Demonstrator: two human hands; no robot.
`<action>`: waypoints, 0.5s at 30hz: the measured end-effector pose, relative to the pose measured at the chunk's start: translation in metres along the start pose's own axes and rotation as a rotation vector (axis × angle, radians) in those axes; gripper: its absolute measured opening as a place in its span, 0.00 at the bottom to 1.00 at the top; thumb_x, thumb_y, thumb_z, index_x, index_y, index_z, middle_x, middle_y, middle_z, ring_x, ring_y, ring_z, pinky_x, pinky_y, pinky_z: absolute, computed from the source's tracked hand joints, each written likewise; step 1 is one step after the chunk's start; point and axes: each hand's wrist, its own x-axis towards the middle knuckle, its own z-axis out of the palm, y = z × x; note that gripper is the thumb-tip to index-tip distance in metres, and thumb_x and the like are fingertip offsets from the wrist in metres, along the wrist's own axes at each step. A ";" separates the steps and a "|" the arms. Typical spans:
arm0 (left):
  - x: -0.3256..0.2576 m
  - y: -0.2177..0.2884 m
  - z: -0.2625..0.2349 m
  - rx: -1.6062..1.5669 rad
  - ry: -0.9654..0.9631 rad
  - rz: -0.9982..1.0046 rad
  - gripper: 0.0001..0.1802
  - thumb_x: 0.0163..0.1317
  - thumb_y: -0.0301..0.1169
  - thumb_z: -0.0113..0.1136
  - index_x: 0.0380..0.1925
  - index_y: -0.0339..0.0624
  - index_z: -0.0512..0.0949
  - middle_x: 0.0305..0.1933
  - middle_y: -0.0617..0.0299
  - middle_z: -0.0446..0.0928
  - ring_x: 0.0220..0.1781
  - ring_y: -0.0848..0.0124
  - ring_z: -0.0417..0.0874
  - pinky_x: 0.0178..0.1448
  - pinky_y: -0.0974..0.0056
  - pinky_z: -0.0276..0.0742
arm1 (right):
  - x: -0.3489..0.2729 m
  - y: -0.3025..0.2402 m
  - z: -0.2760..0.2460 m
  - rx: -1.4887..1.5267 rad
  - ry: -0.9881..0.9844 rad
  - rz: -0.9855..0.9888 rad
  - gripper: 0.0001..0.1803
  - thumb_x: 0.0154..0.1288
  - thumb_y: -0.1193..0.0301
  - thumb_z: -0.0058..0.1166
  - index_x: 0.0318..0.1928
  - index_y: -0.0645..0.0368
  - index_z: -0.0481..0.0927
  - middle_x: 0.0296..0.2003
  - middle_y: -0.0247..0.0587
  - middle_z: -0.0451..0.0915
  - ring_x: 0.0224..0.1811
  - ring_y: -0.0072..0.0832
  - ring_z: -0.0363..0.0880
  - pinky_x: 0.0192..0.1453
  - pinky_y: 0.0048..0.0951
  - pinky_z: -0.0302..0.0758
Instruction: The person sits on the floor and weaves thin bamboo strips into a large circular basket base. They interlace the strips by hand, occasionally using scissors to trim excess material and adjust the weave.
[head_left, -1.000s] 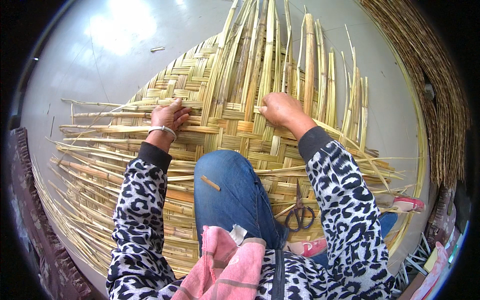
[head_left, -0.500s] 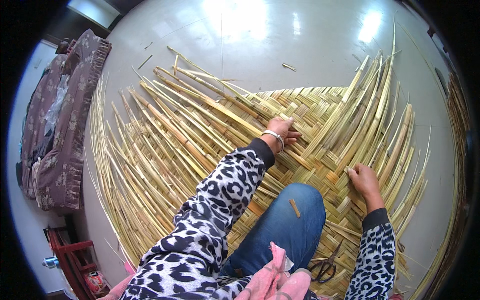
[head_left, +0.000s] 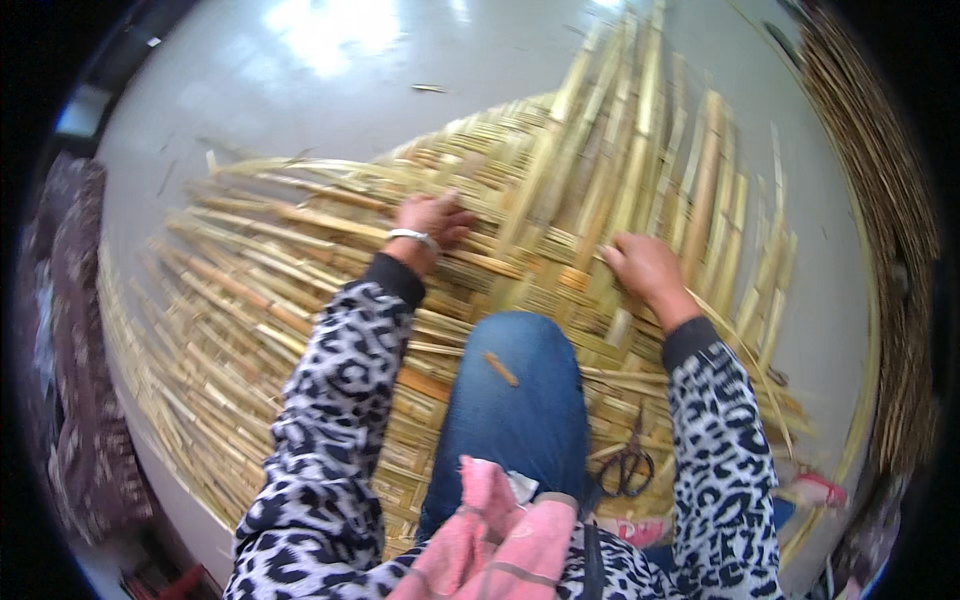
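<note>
stretching away beyond both hands is the grey, shiny floor (head_left: pixel 230 110). on it, directly under the hands, lies the woven mat (head_left: pixel 525 270) of pale yellow stalks, its loose strips (head_left: pixel 260 300) fanning out left of the left hand and pointing away ahead of the right. far right of the right hand stands a bundle of brown stalks (head_left: pixel 870 250); far left of the left hand hangs a dark patterned cloth (head_left: pixel 95 400). between the hands and the body is a knee in blue jeans (head_left: pixel 520 390), with a pink cloth (head_left: pixel 490 530) nearer still. the left hand (head_left: pixel 434 225) rests at the weave, fingers loosely bent; blur hides whether it grips a strip. the right hand (head_left: pixel 645 265), across from it, is curled nearly closed at the mat, and i cannot tell if anything is pinched. dark-handled scissors (head_left: pixel 625 470) lie bodyward of the right hand, beside the knee. a white bracelet (head_left: pixel 415 238) circles the left wrist. a small brown sliver (head_left: pixel 500 368) sits on the knee, below and between the hands.
</note>
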 end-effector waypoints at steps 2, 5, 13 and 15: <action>-0.002 -0.002 0.004 0.016 0.088 0.062 0.09 0.67 0.30 0.61 0.36 0.37 0.71 0.32 0.56 0.79 0.30 0.67 0.85 0.21 0.69 0.76 | -0.001 0.000 -0.002 -0.010 -0.021 0.009 0.20 0.66 0.51 0.51 0.35 0.54 0.83 0.35 0.50 0.83 0.40 0.50 0.82 0.43 0.50 0.77; -0.007 -0.001 0.004 0.087 0.107 0.075 0.11 0.66 0.31 0.63 0.38 0.36 0.73 0.32 0.57 0.80 0.30 0.68 0.86 0.22 0.71 0.79 | -0.002 -0.006 -0.005 -0.025 -0.062 0.039 0.19 0.66 0.51 0.49 0.36 0.53 0.81 0.34 0.49 0.83 0.40 0.49 0.81 0.43 0.51 0.76; -0.022 0.006 0.006 0.291 0.094 0.015 0.15 0.67 0.40 0.62 0.36 0.38 0.75 0.27 0.62 0.78 0.23 0.73 0.81 0.21 0.71 0.74 | -0.035 -0.001 -0.010 -0.110 0.263 -0.031 0.17 0.65 0.57 0.58 0.42 0.59 0.80 0.40 0.45 0.80 0.40 0.44 0.81 0.46 0.44 0.77; -0.038 0.008 0.012 0.403 0.046 -0.026 0.17 0.68 0.41 0.61 0.37 0.35 0.77 0.26 0.59 0.79 0.21 0.73 0.80 0.21 0.72 0.73 | -0.064 0.011 -0.008 0.074 0.549 -0.072 0.17 0.65 0.59 0.59 0.44 0.60 0.79 0.40 0.44 0.80 0.39 0.42 0.81 0.46 0.42 0.78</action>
